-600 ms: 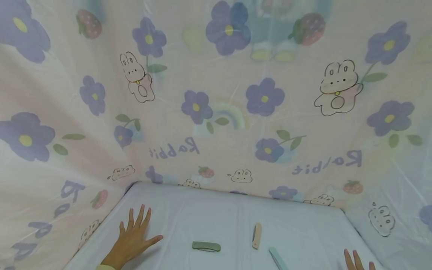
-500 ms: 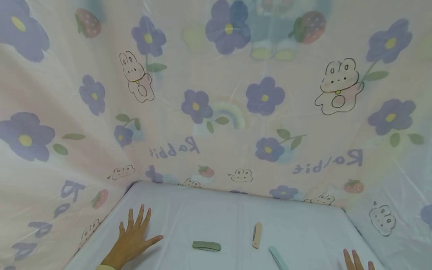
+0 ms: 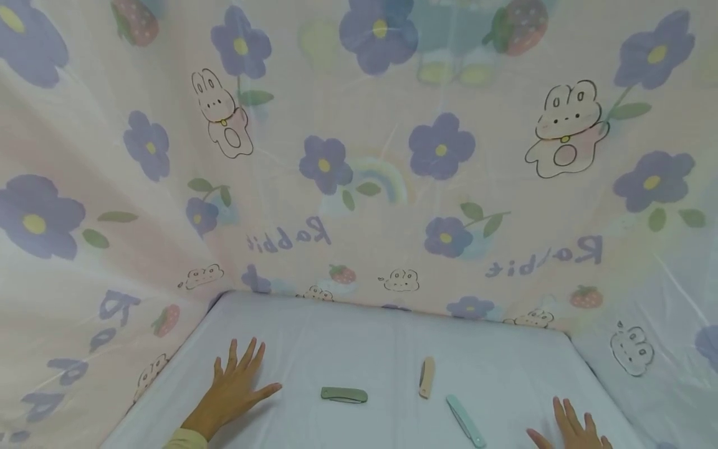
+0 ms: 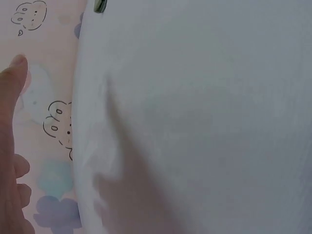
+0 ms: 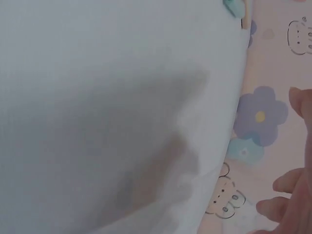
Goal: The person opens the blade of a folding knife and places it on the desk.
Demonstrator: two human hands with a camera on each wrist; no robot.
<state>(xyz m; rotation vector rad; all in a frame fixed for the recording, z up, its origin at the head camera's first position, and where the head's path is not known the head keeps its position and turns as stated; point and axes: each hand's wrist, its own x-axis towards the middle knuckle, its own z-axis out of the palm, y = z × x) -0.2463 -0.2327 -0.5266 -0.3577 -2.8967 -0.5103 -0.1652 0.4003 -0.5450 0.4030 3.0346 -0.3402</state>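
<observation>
Three slim folded pieces that look like pocket knives lie apart on a white surface (image 3: 387, 349). The green folding knife (image 3: 344, 395) lies crosswise near the middle. To its right, the beige folding knife (image 3: 427, 377) points away from me, and the light blue folding knife (image 3: 465, 421) lies slanted nearer to me. My left hand (image 3: 231, 390), fingers spread and holding nothing, is left of the green one. At the lower right my right hand (image 3: 574, 430) has its fingers spread, also holding nothing; the frame edge cuts it off.
A translucent curtain (image 3: 387, 218) with printed flowers, rabbits and strawberries hangs behind the white surface and along both sides. In the left wrist view, a hand shadow (image 4: 141, 185) falls on the white surface.
My right hand has come further into view, moving up and left, with its thumb now showing. The left hand has shifted slightly right. The whole scene sits a little higher in the head view.
</observation>
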